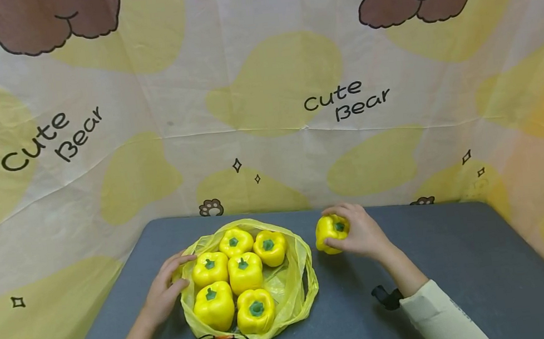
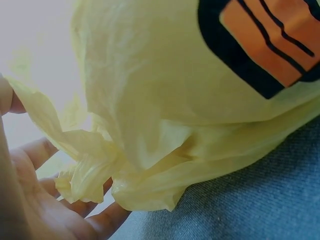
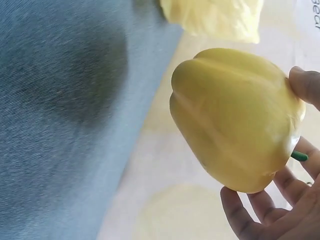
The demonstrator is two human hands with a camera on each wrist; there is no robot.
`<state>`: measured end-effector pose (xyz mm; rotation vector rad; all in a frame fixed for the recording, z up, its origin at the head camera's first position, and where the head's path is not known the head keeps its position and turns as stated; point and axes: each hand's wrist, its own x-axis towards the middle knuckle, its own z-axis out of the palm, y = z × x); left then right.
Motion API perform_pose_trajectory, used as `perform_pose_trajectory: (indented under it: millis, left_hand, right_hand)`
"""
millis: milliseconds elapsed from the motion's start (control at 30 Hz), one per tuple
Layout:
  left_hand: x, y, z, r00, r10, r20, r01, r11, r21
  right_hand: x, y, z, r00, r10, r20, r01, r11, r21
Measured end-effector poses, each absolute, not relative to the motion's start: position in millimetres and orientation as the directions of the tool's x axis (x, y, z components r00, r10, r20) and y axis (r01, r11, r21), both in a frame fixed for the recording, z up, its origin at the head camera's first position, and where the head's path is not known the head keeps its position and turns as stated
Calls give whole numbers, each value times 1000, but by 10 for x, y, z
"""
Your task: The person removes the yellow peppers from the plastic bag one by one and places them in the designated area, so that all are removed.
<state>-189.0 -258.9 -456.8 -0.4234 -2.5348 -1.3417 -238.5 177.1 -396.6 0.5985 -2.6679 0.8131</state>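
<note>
An open yellow plastic bag point(image 1: 299, 300) sits on the table with several yellow bell peppers point(image 1: 245, 272) inside, most with green stems facing up. My left hand point(image 1: 159, 295) is at the bag's left rim, its thumb and fingers around the gathered plastic. The left wrist view shows those fingers point(image 2: 107, 220) partly behind the crumpled bag edge point(image 2: 90, 160). To the right of the bag, my right hand point(image 1: 360, 233) grips another yellow bell pepper point(image 1: 327, 235) between thumb and fingers. In the right wrist view, that bell pepper point(image 3: 235, 120) appears held above the tabletop, its green stem toward the palm.
A grey-blue table point(image 1: 466, 281) lies under everything. Behind it hangs a printed cloth point(image 1: 268, 91) with yellow patches and lettering, meeting the table's far edge. Dark straps point(image 1: 387, 297) are on both wrists. The bag's right handle loop point(image 1: 309, 277) stands up near the right rim.
</note>
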Motion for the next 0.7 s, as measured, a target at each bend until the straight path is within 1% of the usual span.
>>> perform_pose_trajectory:
  millis: [267, 700]
  left_hand:
    - [-1883, -2586, -4571, -929, 141, 342, 362, 538, 761]
    - [-1884, -2581, -4578, -925, 135, 354, 367, 554, 747]
  right_hand:
    - [-2457, 1840, -4107, -896, -281, 344, -418, 796, -438]
    - [-2532, 1875, -4251, -913, -262, 314, -385, 808, -445]
